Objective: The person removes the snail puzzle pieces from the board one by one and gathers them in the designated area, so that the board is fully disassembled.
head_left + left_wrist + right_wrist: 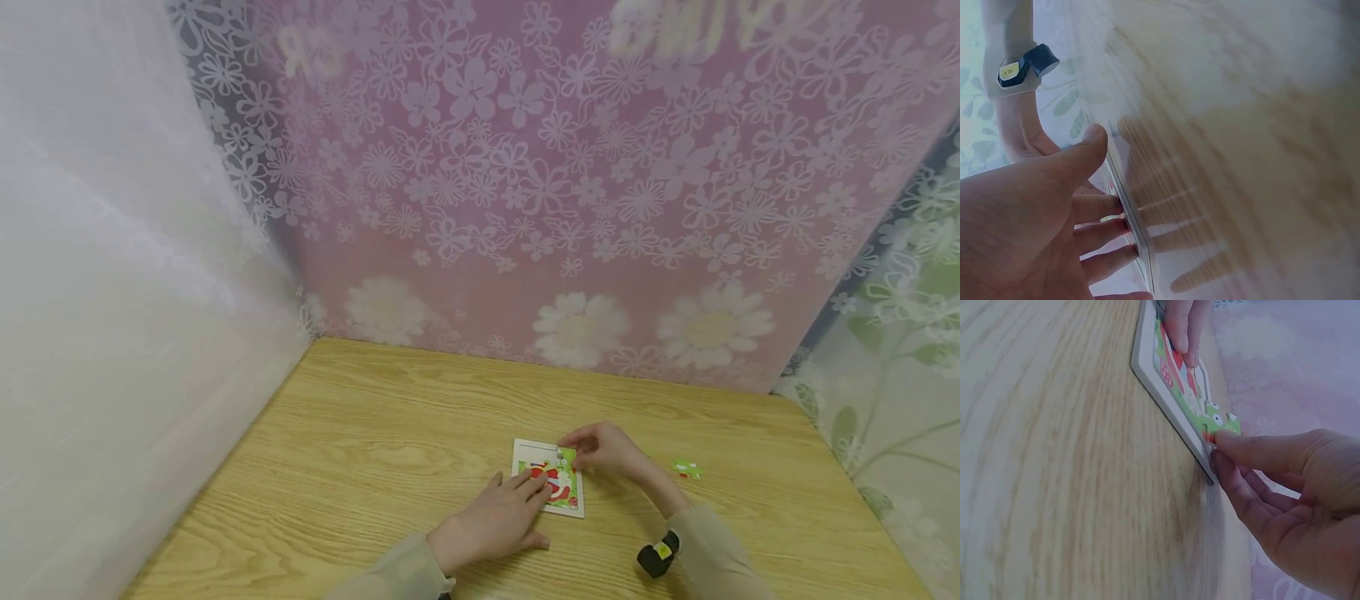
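A small jigsaw puzzle board (534, 447) with a white frame lies on the table, its picture green and red. My left hand (497, 518) rests on the picture with its fingers extended; in the left wrist view those fingers (1102, 235) lie along the board's edge. At the board's far right corner, my right hand (609, 453) pinches a green puzzle piece (1230, 424) between thumb and forefinger. The piece stands slightly raised above the frame in the right wrist view. Part of the picture is hidden under the left fingers.
To the right of the board lie loose green puzzle pieces (686, 470) on the wood-grain table (360, 450). Flower-patterned curtains (525, 192) hang at the table's back and right, with a pale sheet (135, 275) at the left. A black device (658, 557) is on the right wrist.
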The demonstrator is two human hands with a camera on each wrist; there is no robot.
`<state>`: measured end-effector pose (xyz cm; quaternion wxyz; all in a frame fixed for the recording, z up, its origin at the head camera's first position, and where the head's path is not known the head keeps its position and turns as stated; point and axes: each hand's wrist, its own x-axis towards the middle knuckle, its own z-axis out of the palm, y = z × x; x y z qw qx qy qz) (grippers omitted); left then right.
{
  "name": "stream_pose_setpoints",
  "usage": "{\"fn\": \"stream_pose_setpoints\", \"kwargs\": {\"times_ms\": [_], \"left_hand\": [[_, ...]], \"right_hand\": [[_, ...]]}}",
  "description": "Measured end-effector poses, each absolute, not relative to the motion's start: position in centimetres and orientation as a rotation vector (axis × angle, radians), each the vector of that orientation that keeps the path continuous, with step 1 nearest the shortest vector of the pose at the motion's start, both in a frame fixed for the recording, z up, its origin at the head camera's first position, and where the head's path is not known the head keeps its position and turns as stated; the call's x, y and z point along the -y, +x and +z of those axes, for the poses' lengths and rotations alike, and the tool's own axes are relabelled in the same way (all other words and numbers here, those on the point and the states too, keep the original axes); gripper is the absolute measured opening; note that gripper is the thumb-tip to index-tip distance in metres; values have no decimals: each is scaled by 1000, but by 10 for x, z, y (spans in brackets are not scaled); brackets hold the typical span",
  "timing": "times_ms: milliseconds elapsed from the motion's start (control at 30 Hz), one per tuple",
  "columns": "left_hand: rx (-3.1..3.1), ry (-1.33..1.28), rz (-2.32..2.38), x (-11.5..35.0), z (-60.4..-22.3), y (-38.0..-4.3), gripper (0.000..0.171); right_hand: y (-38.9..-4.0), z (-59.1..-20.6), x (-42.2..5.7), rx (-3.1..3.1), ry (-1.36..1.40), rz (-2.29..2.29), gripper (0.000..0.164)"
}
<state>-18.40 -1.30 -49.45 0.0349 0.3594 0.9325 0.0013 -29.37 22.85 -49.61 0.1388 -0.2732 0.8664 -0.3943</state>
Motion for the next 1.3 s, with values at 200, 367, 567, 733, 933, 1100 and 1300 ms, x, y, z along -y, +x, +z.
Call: {"fn": "stream_pose_setpoints", "kwargs": {"times_ms": [200, 367, 567, 733, 933, 1100, 1300], "left_hand": [[-2865, 1106, -5, 13, -495, -184, 75], [-2860, 1098, 2, 13, -498, -185, 75], [-2856, 1101, 4, 13, -502, -187, 75], [-2854, 1108, -5, 14, -502, -188, 76], [-2847, 1112, 6, 14, -501, -186, 76], [-2856, 1106, -1, 13, -501, -186, 75], [-2876, 1096, -25, 12, -503, -188, 76]], "right_hand": [[-291, -495, -232, -2531, -783, -1129, 26], [-289, -495, -233, -2536, -783, -1155, 21], [-285, -493, -236, -2513, -733, -1229, 17], [-281, -490, -238, -2537, -664, -1249, 16], [-278, -485, -240, -2541, -605, -1268, 18], [-279, -485, -244, -2499, -587, -1328, 23], [-278, -487, -253, -2364, -498, -1504, 31]]}}
